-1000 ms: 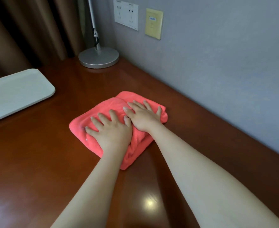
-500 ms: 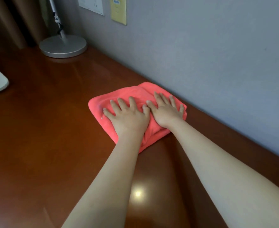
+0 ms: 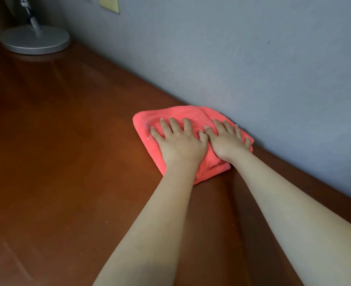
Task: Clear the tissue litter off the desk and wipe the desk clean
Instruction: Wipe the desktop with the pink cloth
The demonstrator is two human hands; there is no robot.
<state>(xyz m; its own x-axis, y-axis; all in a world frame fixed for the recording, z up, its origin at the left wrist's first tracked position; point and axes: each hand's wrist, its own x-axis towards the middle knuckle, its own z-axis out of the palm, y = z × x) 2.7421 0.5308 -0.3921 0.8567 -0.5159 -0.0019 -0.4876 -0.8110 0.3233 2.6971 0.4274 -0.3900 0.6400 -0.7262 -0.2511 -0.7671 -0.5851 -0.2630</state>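
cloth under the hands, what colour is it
Coral pink, plain with no pattern; the cloth shows clearly in the head view.

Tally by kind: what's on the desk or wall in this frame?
Cloths: 1, pink cloth
Hands pressing on it: 2, left hand, right hand
Lamp bases: 1, lamp base
Wall plates: 1, yellow plate
Total: 5

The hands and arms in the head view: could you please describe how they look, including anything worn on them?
Both forearms are bare right up to the frame's bottom edge, with no sleeves in sight. The left hand and right hand wear no gloves, and no rings, watch or bracelets are visible. The fingernails are short and look unpainted.
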